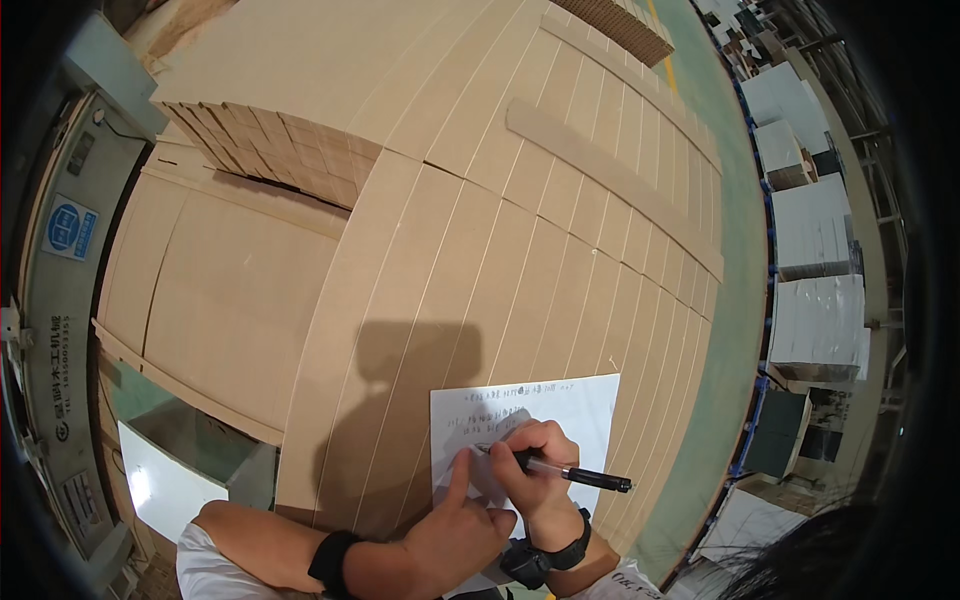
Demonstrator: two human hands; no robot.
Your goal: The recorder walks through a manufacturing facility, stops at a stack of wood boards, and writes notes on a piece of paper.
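Note:
A white sheet of paper [592, 415] with several lines of handwriting lies on stacked brown boards [560, 270]. My right hand [540, 490] grips a black pen with a clear barrel [606, 480], its writing end down at the sheet. Beside it on the left, my left hand [460, 525] rests on the paper with the index finger stretched out toward the writing. The other fingers of that hand are curled and partly hidden, and I see nothing held in it. A black band sits on my left wrist and a black watch [530, 562] on my right.
Two narrow board strips [610, 185] lie across the stack. At the left stand a lower board stack [235, 270], a grey machine panel [65, 330] and a white-sided box [165, 480]. White stacks [815, 320] line the right, past a green floor [745, 270].

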